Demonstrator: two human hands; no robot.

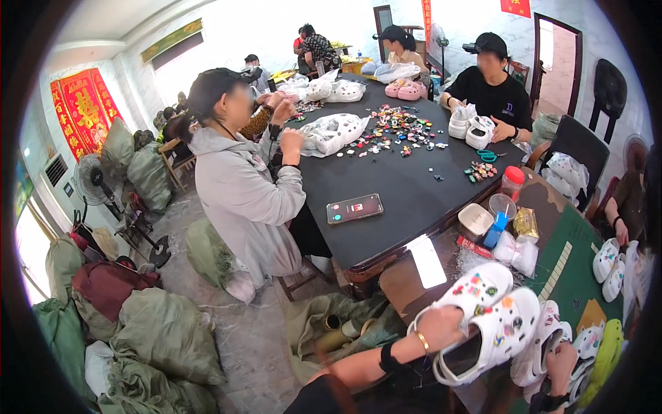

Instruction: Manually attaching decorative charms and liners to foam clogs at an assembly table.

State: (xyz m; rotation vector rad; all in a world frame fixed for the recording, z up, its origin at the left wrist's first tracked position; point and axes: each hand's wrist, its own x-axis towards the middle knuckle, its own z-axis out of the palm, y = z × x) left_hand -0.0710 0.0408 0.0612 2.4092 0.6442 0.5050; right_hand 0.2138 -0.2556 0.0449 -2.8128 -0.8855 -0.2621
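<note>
White foam clogs with multicoloured charms (516,321), one pair, at lower right of frame, in the left hand. Left hand (443,328) (yellow-metal bracelet, black wrist band) is closed over their near edges, both clogs side by side, openings toward lower left. Right hand (561,359), far lower right, fingers look curled, next to a second set of white charm-covered clogs (540,338); can't tell whether it grips one. Just right of it: a bright yellow-green elongated item (607,362), type unclear.

Beyond the clogs, right of frame: green flat mat (571,238) with a pale strip (555,270) on it. Left of the mat: clear plastic tub with pale lid (476,218), blue plastic item (495,231), red-lidded clear jar (512,181), white glossy rectangle (427,263) near the dark table's corner.

Black-topped table (393,183) fills centre. On it: dark smartphone with lit screen (355,208) near the front edge, loose heap of small multicoloured charms (407,131) toward upper centre, smaller charm pile (483,172) and teal-handled scissors (488,156) at the right side, pink clogs (405,90) at the far end.

Co-worker in grey hoodie (241,186) left of the table, both hands raised. Co-worker in black shirt (491,96), upper right, has hands on white clogs (477,131). Olive woven sacks (169,331) crowd the floor, lower left.
</note>
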